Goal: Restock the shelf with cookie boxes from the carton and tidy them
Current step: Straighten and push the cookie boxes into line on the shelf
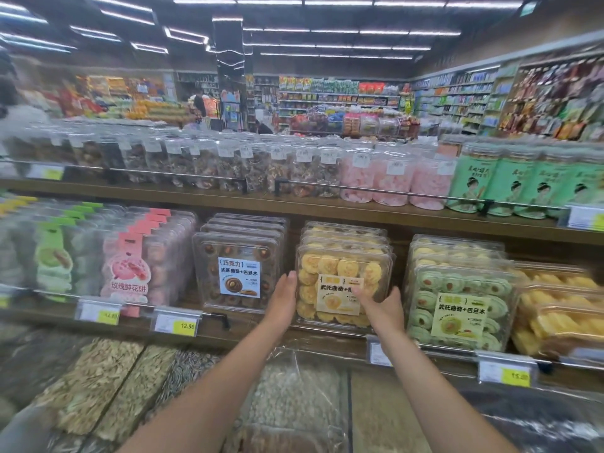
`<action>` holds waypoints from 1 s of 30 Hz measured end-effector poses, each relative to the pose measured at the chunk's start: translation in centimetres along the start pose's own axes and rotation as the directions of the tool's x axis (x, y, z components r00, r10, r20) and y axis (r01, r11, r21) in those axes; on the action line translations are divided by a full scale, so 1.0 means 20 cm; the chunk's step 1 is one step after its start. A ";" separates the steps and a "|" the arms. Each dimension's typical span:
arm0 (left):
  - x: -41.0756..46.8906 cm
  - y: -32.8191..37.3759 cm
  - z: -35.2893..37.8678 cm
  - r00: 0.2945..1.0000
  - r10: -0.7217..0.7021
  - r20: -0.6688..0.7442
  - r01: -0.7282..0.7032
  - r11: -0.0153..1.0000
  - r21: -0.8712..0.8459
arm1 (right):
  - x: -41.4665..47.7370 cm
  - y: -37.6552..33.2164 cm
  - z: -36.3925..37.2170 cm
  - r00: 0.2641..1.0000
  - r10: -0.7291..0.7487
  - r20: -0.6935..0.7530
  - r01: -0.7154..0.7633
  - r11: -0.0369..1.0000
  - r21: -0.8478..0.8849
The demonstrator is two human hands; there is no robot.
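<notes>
- The front yellow cookie box (340, 279) stands on edge at the head of its row on the middle shelf (248, 322), label facing out, with more boxes of the same kind packed behind it
- The left hand (282, 299) lies flat against the box's 9 o'clock edge, fingers straight and together, gripping nothing
- The right hand (382, 308) presses on the box's face toward 4 o'clock, fingers stretched over the label; they look straight rather than curled, and the thumb is hidden
- At 9 o'clock from this row stands the chocolate cookie row (238, 269), just beside it with a narrow gap; at 3 o'clock is the green cookie row (457, 308), its front box a little askew
- Price tags (175, 323) hang along the shelf rail toward 7 o'clock; bins of seeds (108, 380) lie below at 6 to 8 o'clock, and jars (228, 161) line the shelf above at 12 o'clock
- The carton is out of view, so what remains in it cannot be told
- Judging from the full yellow row, loading here seems mostly done; this looks like the squaring-up stage, with the neighbouring rows possibly left to tidy
</notes>
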State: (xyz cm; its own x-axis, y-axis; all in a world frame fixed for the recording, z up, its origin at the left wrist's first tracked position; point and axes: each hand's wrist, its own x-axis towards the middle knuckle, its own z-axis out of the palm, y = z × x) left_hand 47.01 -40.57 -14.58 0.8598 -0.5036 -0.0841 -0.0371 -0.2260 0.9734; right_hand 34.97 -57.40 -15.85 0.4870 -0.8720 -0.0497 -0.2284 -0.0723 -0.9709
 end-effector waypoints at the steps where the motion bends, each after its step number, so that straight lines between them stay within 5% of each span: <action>1: -0.03 0.01 -0.01 1.000 -0.015 -0.007 0.015 0.999 0.043 | -0.03 -0.01 0.00 1.000 0.015 0.001 -0.015 1.000 -0.011; 10: -0.24 -0.02 -0.16 0.981 0.135 0.142 -0.171 0.942 0.288 | -0.39 -0.10 -0.07 0.995 -0.012 0.096 0.035 0.968 -0.248; 18: -0.40 -0.06 -0.26 0.879 0.357 0.314 -0.475 0.627 0.617 | -0.68 -0.11 -0.23 0.981 -0.138 0.137 0.193 0.769 -0.610; 25: -0.50 -0.01 -0.23 0.818 0.413 0.400 -0.567 0.465 0.680 | -0.75 -0.10 -0.43 0.971 -0.203 0.124 0.228 0.645 -0.729; 30: -0.50 0.06 -0.07 0.797 0.428 0.425 -0.594 0.433 0.678 | -0.71 -0.10 -0.61 0.976 -0.199 0.090 0.201 0.654 -0.729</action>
State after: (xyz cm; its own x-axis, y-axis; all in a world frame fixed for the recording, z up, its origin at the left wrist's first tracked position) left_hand 39.18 -34.60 -12.23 0.4533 -0.8529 0.2590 -0.8721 -0.3643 0.3267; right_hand 18.18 -50.71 -10.29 0.5969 -0.7928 0.1231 -0.6664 -0.5753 -0.4742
